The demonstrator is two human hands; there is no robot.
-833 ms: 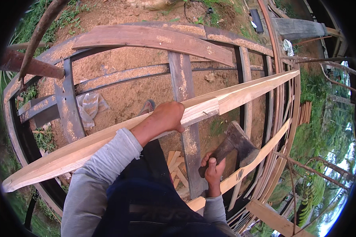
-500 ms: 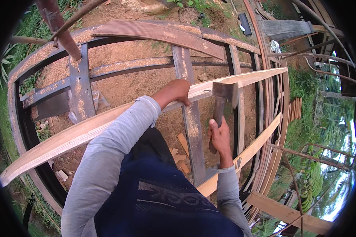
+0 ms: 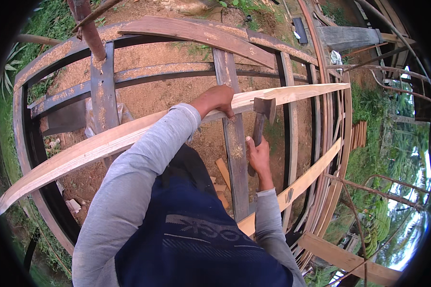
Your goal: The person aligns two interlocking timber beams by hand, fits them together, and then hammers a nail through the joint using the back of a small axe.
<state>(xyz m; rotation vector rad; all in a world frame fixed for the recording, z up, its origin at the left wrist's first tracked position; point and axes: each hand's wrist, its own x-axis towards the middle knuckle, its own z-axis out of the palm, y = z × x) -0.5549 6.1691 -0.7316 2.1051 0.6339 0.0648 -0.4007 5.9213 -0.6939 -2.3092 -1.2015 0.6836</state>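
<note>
A long pale wooden plank (image 3: 107,139) crosses in front of me from lower left to upper right, over a dark timber frame (image 3: 232,143). My left hand (image 3: 217,99) is closed over the plank near its middle, thumb on the near side. In my right hand (image 3: 259,155) is a hatchet (image 3: 264,109) with a dark handle. Its broad metal head is at the plank's near edge, to the right of my left hand; whether it touches the wood I cannot tell.
A brown grooved board (image 3: 196,39) lies across the frame's far side. Another pale board (image 3: 292,192) rests at my right. A reddish post (image 3: 88,33) stands at upper left. Wood offcuts (image 3: 221,184) lie on the soil below, and several long strips (image 3: 326,158) line the right side.
The hatchet has come down slightly and to the left, with my right hand moving along with it. My left hand keeps its hold on the plank. The whole view has shifted a little.
</note>
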